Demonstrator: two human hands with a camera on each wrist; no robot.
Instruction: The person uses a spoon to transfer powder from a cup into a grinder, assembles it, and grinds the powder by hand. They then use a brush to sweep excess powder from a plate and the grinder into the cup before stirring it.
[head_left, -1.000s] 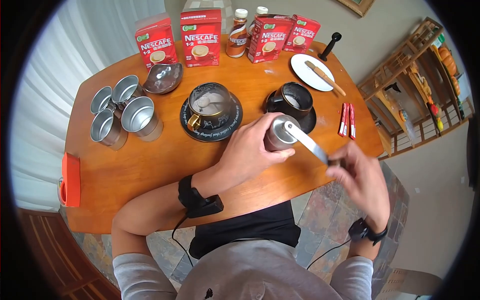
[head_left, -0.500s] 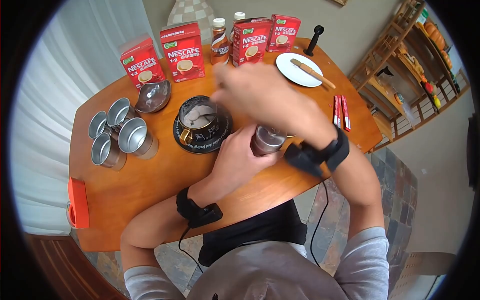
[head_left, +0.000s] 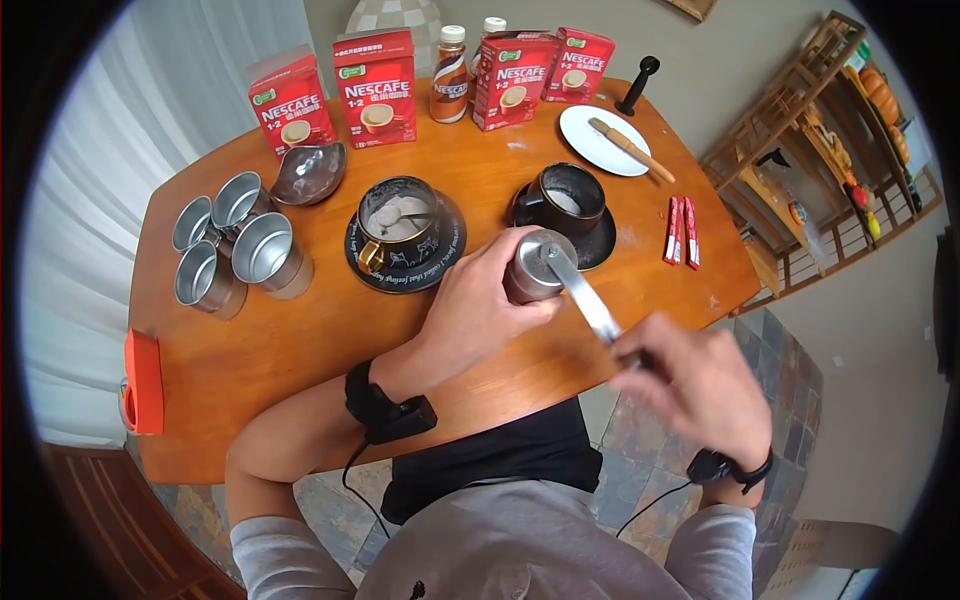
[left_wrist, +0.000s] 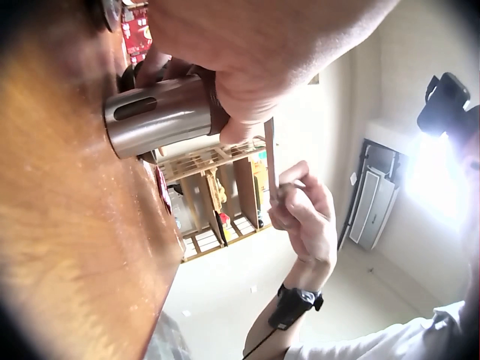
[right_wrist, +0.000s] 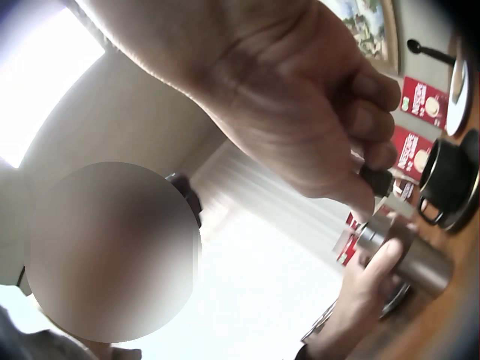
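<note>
A steel hand coffee grinder [left_wrist: 161,116] stands upright at the near side of the table, with a slotted window in its body. My left hand [head_left: 480,300] grips the grinder round its upper part. A flat metal crank [head_left: 585,297] reaches from its top toward the right. My right hand [head_left: 700,385], blurred in the head view, holds the dark knob [right_wrist: 376,180] at the crank's end. Just beyond the grinder is a black cup [head_left: 558,200] on a black saucer, with pale powder inside. To the left, a black cup with a gold handle [head_left: 398,222] holds pale powder and a spoon.
Several steel cups [head_left: 268,255] and a dark bowl [head_left: 309,175] stand at left. Red Nescafe boxes [head_left: 375,90] and bottles [head_left: 451,80] line the back. At right are a white plate [head_left: 590,150] with a brush [head_left: 632,150], a black scoop [head_left: 638,87] and red sachets [head_left: 692,235].
My right hand has swung the crank round, across the far left side of the grinder and back to the near right. The left hand keeps its grip. The head view has shifted slightly.
</note>
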